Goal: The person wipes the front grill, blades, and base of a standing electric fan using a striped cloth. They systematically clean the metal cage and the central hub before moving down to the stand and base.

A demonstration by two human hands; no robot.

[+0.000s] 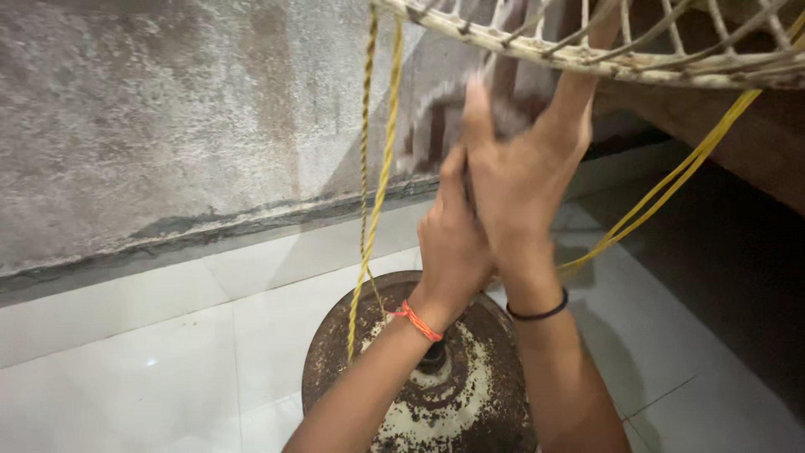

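A blurred patterned cloth [436, 126] hangs at twelve o'clock, under a pale wire rack [637, 59], with both raised hands on it. The left hand [453, 235] and right hand [520, 168] press together around it, fingers closed. Yellow rope [377, 168] dangles at ten o'clock; a rusty round base [335, 352] sits on the tiled floor [168, 369] at six.

Both hands [495, 210] grip patterned cloth [436, 126] under rack [604, 54].

We see a rough, matt concrete wall [168, 109], glossy white floor tiles [151, 369], a rusty, flaking metal disc [335, 352] and twisted yellow rope [375, 168].
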